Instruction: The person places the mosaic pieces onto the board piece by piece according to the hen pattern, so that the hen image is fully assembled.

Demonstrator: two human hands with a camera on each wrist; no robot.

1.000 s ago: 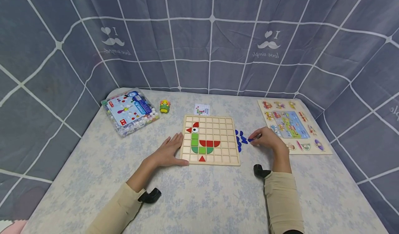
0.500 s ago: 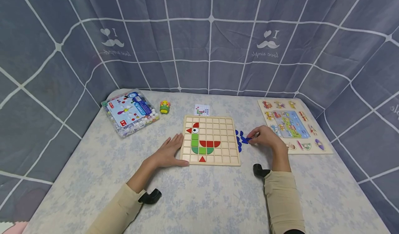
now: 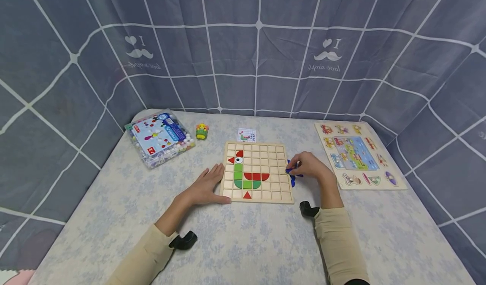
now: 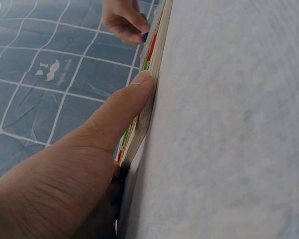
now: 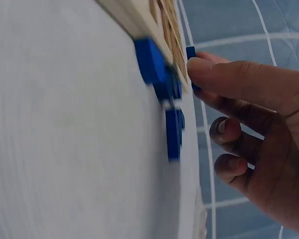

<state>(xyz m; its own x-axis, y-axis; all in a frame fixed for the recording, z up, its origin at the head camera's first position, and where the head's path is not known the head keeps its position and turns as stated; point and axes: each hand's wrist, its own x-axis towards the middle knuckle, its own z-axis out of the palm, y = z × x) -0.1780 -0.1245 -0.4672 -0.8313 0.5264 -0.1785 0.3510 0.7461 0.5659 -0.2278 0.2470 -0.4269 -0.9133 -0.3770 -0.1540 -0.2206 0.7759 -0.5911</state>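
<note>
A wooden grid board (image 3: 271,193) lies mid-table, with red, green and white eye pieces forming a bird on its left half. My left hand (image 3: 205,186) rests along the board's left edge, fingers straight; in the left wrist view its thumb (image 4: 122,107) presses the near corner. Pinched between thumb and forefinger of my right hand (image 3: 311,166) is a small blue piece (image 5: 192,62), held up at the board's right edge. Below that hand, several loose blue pieces (image 5: 173,134) lie on the table against the board, partly hidden in the head view.
A small pattern card (image 3: 247,135) lies behind the board. At the back left are a clear box of beads (image 3: 161,137) and a small toy figure (image 3: 202,131). A wooden picture puzzle (image 3: 357,154) lies to the right. Grey-blue curtain (image 3: 235,48) encloses the table.
My right hand has lifted the blue piece from beside the loose ones and moved left to the board's right edge. My left hand stays in place on the board.
</note>
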